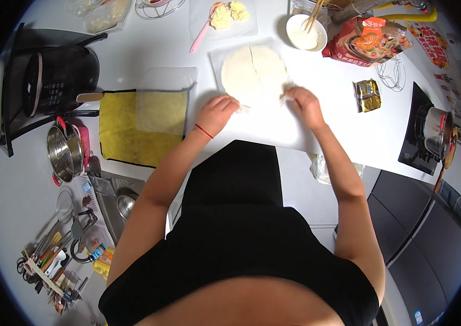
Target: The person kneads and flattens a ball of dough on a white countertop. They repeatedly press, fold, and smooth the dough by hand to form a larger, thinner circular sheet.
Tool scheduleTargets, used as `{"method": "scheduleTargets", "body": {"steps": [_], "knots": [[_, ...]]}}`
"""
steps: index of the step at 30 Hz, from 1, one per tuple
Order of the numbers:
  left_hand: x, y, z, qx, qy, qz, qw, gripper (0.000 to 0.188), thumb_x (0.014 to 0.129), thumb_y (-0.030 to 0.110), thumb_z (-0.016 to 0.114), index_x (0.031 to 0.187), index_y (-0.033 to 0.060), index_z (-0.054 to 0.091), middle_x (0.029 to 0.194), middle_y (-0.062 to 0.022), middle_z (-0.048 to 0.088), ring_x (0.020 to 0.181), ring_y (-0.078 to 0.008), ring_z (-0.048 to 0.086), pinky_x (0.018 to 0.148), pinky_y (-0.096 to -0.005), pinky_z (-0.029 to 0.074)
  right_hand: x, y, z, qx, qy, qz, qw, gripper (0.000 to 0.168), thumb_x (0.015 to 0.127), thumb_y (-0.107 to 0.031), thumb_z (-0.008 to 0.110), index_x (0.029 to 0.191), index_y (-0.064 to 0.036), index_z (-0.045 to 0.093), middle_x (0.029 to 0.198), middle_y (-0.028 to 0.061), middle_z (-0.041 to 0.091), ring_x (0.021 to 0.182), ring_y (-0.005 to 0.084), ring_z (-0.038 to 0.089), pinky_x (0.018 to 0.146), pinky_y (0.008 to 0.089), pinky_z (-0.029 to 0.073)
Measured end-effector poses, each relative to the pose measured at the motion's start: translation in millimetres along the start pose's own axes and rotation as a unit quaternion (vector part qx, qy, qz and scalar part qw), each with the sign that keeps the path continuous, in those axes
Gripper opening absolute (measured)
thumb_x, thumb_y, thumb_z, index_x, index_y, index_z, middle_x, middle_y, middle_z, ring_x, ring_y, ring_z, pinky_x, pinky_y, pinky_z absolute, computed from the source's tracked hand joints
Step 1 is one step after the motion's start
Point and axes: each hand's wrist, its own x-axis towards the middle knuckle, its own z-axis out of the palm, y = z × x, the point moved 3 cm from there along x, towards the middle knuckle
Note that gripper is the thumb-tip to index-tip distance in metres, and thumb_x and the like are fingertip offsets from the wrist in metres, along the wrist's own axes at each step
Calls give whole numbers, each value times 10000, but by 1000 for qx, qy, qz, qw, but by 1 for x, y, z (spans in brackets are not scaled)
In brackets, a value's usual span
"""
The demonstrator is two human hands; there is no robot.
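Note:
A flat, pale round of dough (236, 67) lies on a translucent sheet (219, 83) on the white counter. A dark, uneven line runs across the round from its far edge towards me. At the near left of the dough, my left hand (217, 112) pinches a pale bit, apparently the sheet's near edge. My right hand (306, 105) closes on another whitish bit, blurred, by the dough's near right edge; this also looks like a crumpled sheet corner. The dough's near edge blends into the bright counter.
Left are a yellow cloth (141, 148) under another clear sheet (165, 108), a black appliance (63, 81) and a steel pot (64, 153). Beyond the dough sit yellow lumps (220, 18), a pink spatula (201, 36) and a bowl (306, 38) with chopsticks. A food bag (367, 45) and gold packet (368, 95) are right.

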Motion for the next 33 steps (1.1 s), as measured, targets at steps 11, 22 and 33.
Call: {"method": "scheduleTargets", "body": {"steps": [11, 22, 33], "knots": [[-28, -3, 9, -16, -166, 31, 986, 396, 904, 299, 720, 1255, 124, 672, 1338, -64, 620, 1335, -260, 518, 1163, -444, 384, -43, -10, 4, -119, 20, -3, 993, 366, 784, 43, 704, 1133, -66, 705, 1250, 102, 694, 1162, 314, 631, 1043, 428, 502], [36, -16, 67, 95, -83, -225, 966, 747, 1038, 436, 487, 1658, 130, 205, 1728, -146, 147, 1598, -326, 110, 1288, -497, 87, 46, -25, 86, -197, -19, 122, 972, 603, 1063, -367, 438, 1606, -118, 358, 1669, 107, 336, 1553, 307, 276, 1265, 547, 171], [39, -12, 63, 122, -95, -217, 964, 665, 1038, 441, 485, 1645, 258, 288, 1722, -168, 146, 1596, -342, 114, 1281, -523, 77, 45, -24, 88, -203, -35, 105, 973, 583, 1065, -383, 450, 1608, -185, 373, 1678, 68, 328, 1549, 320, 280, 1258, 565, 175]]}}
